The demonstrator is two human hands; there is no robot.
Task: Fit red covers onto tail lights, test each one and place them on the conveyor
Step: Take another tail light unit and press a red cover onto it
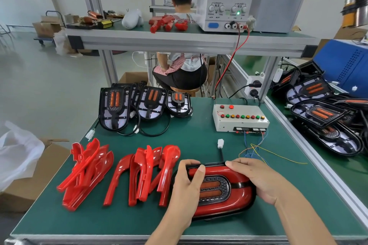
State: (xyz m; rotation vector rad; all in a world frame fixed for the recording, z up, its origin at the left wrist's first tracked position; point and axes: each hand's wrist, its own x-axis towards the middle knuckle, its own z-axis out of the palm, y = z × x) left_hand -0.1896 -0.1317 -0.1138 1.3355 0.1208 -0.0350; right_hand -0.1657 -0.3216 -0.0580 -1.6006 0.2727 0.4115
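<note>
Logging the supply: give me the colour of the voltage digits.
Red, on the power supply; head view shows it best.

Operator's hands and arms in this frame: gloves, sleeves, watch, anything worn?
Nothing worn that shows. Left hand and right hand are both bare, no gloves, no rings or tape visible. Both forearms are bare to the frame edge: no sleeves, cuffs, watch or wrist strap in view. Nails short and unpainted.

Glossy red plastic covers (pixel 123 173), matt mat (pixel 199 145)
</note>
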